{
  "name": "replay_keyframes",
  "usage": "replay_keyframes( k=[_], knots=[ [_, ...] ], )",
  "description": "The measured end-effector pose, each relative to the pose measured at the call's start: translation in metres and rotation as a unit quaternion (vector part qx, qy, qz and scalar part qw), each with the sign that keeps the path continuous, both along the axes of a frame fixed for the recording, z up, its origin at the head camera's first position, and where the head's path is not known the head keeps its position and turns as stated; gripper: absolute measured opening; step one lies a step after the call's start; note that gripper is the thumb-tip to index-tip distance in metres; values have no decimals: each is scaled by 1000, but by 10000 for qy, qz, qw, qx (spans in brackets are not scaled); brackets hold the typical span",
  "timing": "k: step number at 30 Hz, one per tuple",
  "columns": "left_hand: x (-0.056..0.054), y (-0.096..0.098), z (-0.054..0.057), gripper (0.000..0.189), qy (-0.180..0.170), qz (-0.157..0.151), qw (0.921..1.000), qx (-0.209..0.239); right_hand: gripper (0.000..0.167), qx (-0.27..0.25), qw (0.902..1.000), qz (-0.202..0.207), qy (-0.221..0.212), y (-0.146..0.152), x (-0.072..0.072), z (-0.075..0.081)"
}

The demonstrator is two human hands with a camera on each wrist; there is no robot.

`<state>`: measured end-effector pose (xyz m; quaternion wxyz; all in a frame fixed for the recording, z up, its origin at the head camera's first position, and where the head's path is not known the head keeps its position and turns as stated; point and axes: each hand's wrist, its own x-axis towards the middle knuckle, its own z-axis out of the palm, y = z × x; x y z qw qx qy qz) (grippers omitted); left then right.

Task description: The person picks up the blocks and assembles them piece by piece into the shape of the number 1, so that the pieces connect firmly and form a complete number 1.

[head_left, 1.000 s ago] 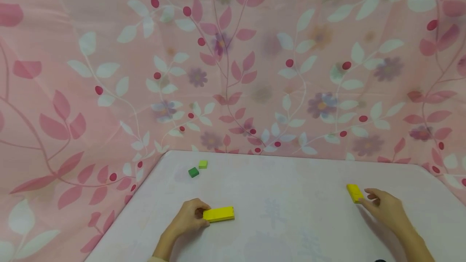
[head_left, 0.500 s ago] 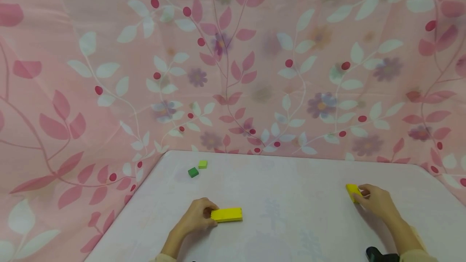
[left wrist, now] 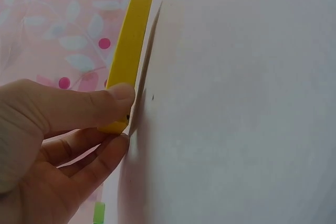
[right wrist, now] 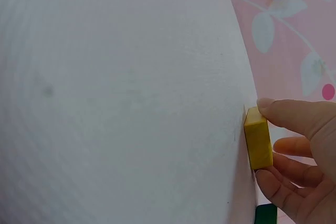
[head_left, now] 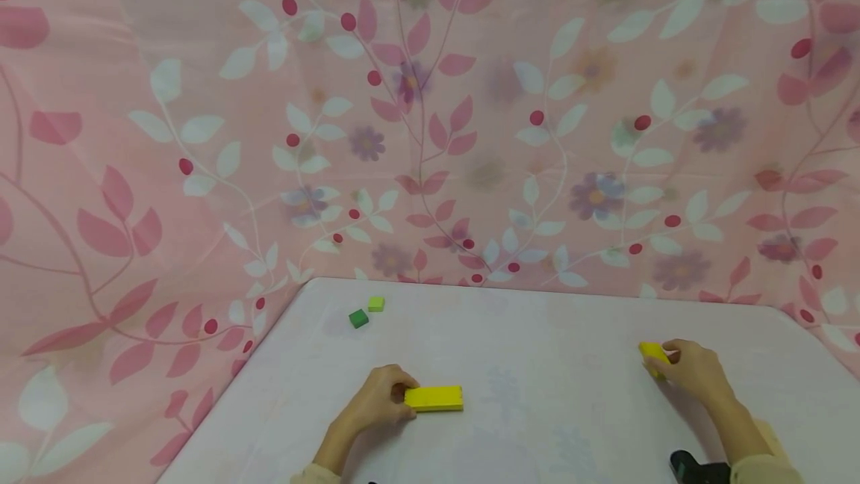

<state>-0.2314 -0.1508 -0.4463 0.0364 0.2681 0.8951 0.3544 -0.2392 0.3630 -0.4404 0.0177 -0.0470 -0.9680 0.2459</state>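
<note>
Left hand, fingers pinching long yellow block, has slid rightward; right hand, fingers pinching second yellow block; gap apparently narrower.

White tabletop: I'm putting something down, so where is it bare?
Between the left yellow block, held by the left hand, and the right hand; also along the far edge, right of the light green cube. Crowded: far left, where the dark green cube sits too, and around the right yellow block.

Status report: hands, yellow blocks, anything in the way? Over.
Left hand holds left yellow block. Right hand holds right yellow block. Light green block and dark green block farther back, not between the hands.
</note>
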Motion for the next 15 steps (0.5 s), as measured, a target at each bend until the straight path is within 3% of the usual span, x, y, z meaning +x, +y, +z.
replay_keyframes(
  k=[15],
  knots=[
    [-2, 20, -1, 30, 3, -137, 9999, -75, 70, -20, 9999, 121, 28, 0, 10, 0]
  ],
)
